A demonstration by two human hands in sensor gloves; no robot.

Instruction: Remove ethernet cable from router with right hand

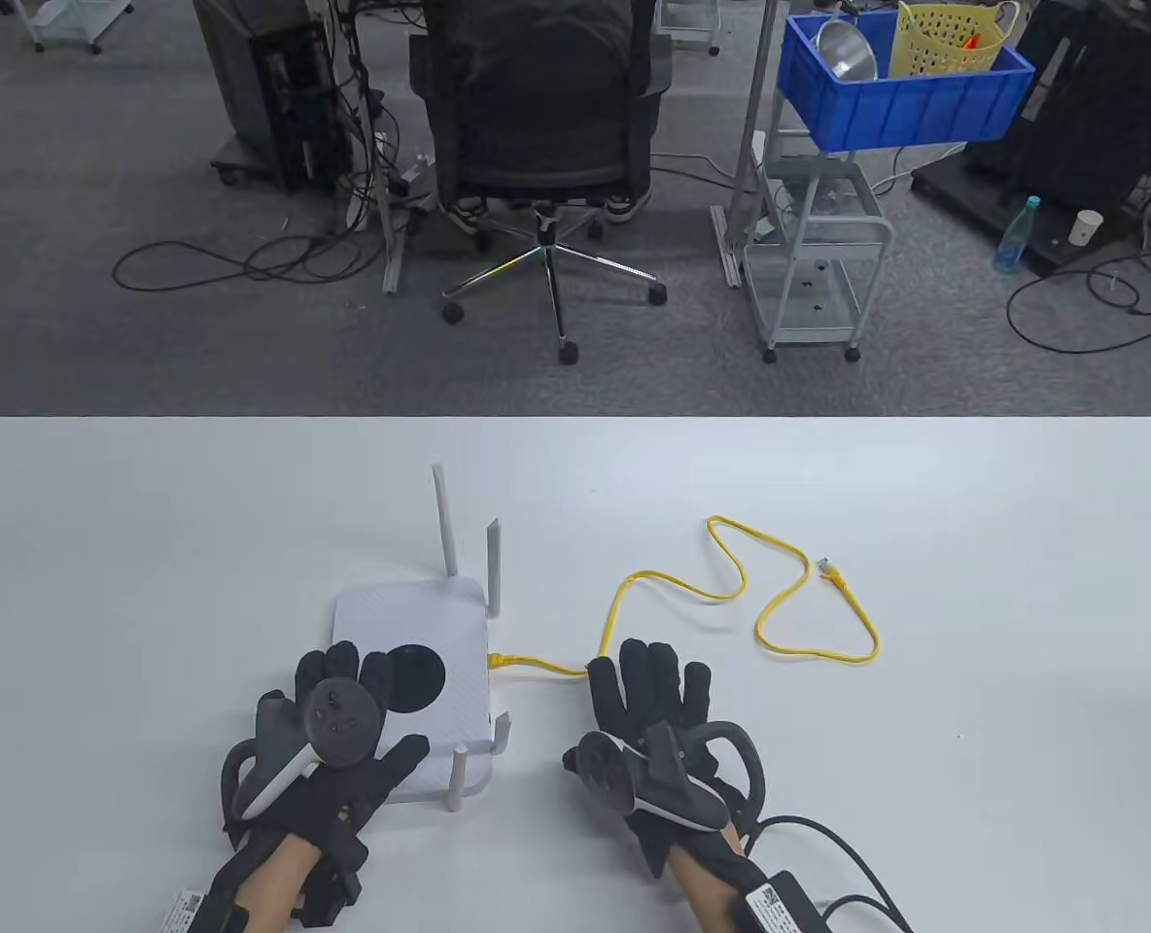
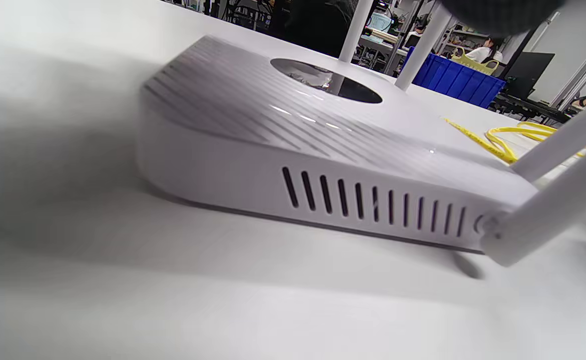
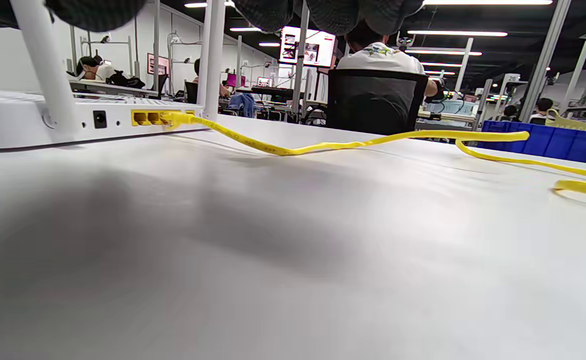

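Observation:
A white router [image 1: 449,622] with several antennas lies on the white table [image 1: 148,544]. A yellow ethernet cable [image 1: 731,593] is plugged into its right side at the plug [image 1: 500,660]; the free end [image 1: 831,571] lies to the right. In the right wrist view the plug [image 3: 175,119] sits in a yellow port of the router [image 3: 17,117]. My left hand [image 1: 342,719] rests flat on the router's near part, fingers spread. My right hand [image 1: 648,690] is open over the table, fingers spread, index fingertip at the cable near the router. The left wrist view shows the router's vented side [image 2: 323,170].
An office chair [image 1: 537,126], a wheeled cart [image 1: 814,253] and a blue crate [image 1: 906,92] stand on the floor beyond the table's far edge. A black lead [image 1: 828,855] trails from my right wrist to the bottom edge.

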